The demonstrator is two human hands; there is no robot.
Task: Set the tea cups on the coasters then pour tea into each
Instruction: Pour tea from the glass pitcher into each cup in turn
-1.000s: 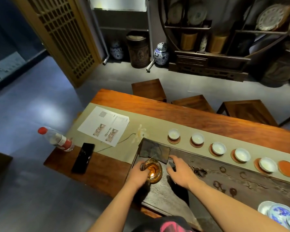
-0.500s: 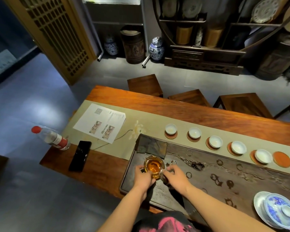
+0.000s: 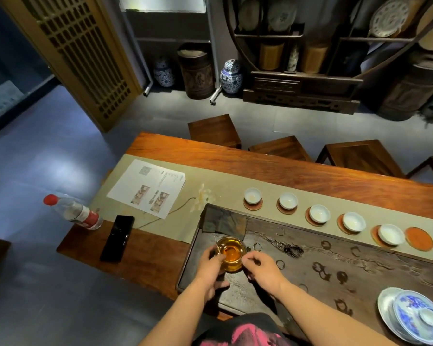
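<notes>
On the tabletop, in a dim room with stools and shelves, five cups are set on coasters, one coaster bare, and the pitcher on the tray is gripped by the left hand and pinched by the right hand, likely to be lifted next for pouring.

Cups sit on coasters (one bare) behind the tray.
</notes>
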